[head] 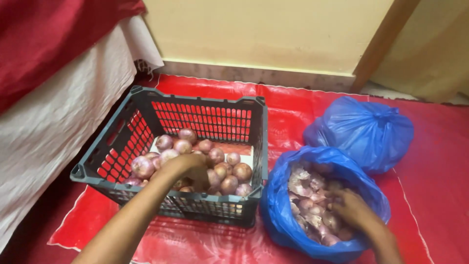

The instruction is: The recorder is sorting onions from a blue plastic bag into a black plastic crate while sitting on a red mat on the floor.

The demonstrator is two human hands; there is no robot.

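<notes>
Mat: a glossy red sheet [303, 105] covers the floor from the far wall to the near edge; everything stands on it.
Bedding: a white cloth under a red cover [53, 122] hangs down along the left side, just beside the crate.
Crate: a dark grey slatted plastic crate [261, 146] sits left of centre, partly filled.
Tied bag: a knotted blue plastic bag [364, 129] lies far right, touching the open one.
Open bag: an open blue bag [283, 215] stands near right, just beside the crate's right wall, its mouth folded back over a heap of pale onions and loose skins.
Onions in crate: red onions [229, 171] are piled on the crate floor, mostly toward the near and right side.
Left hand: the left hand [188, 168] reaches over the near rim, down among the crate's onions; the fingers curl downward onto the pile, but whether they grip one I cannot tell.
Right hand: the right hand [354, 210] is inside the open bag, fingers bent into the heap; a grip on any onion cannot be told from here.
Risk, bag: its soft wall could likely slump under the forearm's weight and spill onions onto the slick mat.
Risk, crate: an onion dropped from height might bruise, or roll off the pile.
Risk, skins: loose peel may well cling to the hands.
</notes>
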